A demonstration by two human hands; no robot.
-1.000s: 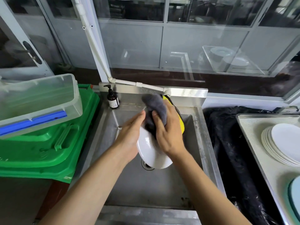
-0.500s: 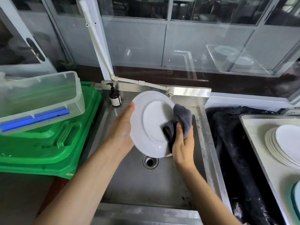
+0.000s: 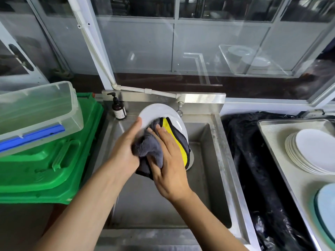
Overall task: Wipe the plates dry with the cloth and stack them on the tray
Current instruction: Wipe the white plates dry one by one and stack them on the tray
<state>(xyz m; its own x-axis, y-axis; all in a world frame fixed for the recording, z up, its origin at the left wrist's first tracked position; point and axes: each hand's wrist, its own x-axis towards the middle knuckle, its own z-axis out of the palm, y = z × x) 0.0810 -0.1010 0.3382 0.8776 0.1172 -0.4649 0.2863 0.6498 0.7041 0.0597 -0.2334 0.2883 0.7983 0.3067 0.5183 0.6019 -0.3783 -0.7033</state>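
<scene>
Plate (image 3: 159, 113) stays tilted over the sink (image 3: 213, 147), its left edge gripped by my left hand (image 3: 125, 153). My right hand (image 3: 168, 160) presses the grey and yellow cloth (image 3: 150, 145) flat against the plate, fingers straight. Stacked plates (image 3: 308, 151) lie on the tray (image 3: 272, 134) at the right, well apart.

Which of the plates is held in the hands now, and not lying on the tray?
The white plate over the sink, tilted, with the grey-yellow cloth on it. The other plates lie stacked on the tray.
</scene>
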